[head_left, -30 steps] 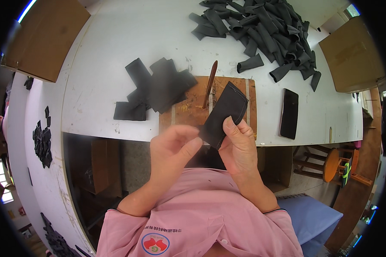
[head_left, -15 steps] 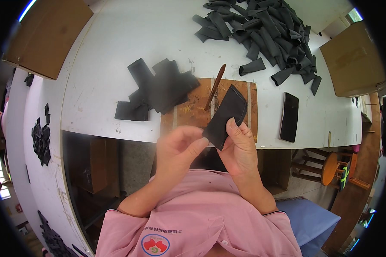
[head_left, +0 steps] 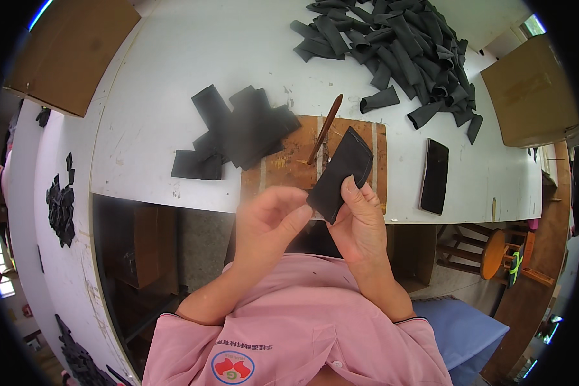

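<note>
My right hand [head_left: 361, 215] grips a black fabric sleeve [head_left: 342, 168] by its lower right side, thumb on top. The sleeve is flat and tilted, with a stitched seam along its curved upper right edge. At its lower left corner, my left hand [head_left: 271, 222] has thumb and forefinger closed in a pinch. Just beyond the sleeve, a brown pointed wooden stick [head_left: 325, 128] rises at a slant from a worn brown board [head_left: 283, 170] on the table edge. Left of the stick lies a stack of flat black fabric pieces [head_left: 241, 128], partly blurred.
A large heap of black fabric tubes [head_left: 412, 58] covers the far right of the white table [head_left: 154, 90]. A phone [head_left: 435, 176] lies right of the board. Cardboard boxes stand at the far left [head_left: 74, 51] and far right [head_left: 527, 90]. A wooden stool [head_left: 493, 254] is at the lower right.
The sleeve has shifted very slightly to the right in my hands. Both hands keep nearly the same pose; the table things stay put.
</note>
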Motion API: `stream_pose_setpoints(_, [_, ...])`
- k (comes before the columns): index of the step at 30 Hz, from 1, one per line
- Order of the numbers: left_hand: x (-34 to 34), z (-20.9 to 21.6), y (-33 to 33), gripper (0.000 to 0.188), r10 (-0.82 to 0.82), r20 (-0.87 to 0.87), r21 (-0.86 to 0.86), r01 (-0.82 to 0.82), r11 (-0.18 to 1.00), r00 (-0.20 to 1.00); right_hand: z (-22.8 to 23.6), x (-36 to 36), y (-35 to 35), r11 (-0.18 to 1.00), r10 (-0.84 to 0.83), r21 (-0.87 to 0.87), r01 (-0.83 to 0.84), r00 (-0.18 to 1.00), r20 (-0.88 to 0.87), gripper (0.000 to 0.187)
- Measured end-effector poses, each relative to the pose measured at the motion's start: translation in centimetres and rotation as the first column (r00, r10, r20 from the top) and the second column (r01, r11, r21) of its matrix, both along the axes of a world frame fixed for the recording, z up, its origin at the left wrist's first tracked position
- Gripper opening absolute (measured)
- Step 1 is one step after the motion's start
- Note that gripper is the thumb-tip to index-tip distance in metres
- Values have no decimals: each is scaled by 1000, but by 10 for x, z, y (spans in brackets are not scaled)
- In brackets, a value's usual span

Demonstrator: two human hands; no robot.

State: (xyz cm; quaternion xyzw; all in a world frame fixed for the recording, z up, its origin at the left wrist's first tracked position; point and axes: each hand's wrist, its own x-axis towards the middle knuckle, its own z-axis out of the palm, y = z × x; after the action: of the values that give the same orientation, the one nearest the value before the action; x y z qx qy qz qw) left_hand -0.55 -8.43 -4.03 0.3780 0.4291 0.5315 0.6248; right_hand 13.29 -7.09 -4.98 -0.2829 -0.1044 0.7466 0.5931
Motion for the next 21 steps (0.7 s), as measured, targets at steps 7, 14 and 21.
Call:
stream_pose_setpoints(7, [0, -3, 0, 13, -22, 18, -11, 22, 1000, 1000, -3, 0, 0, 1000, -7, -6, 7, 1000, 10, 14])
stream_pose_setpoints(14, [2, -3, 1, 11, -30, 51, -20, 31, 999, 998, -2, -2, 0, 1000, -28, -9, 28, 999, 23, 14])
stream_pose_setpoints(21, [3, 1, 1, 11, -8, -5, -13, 8, 1000, 1000, -1, -6, 0, 995, -89, 50, 83, 990, 114, 13])
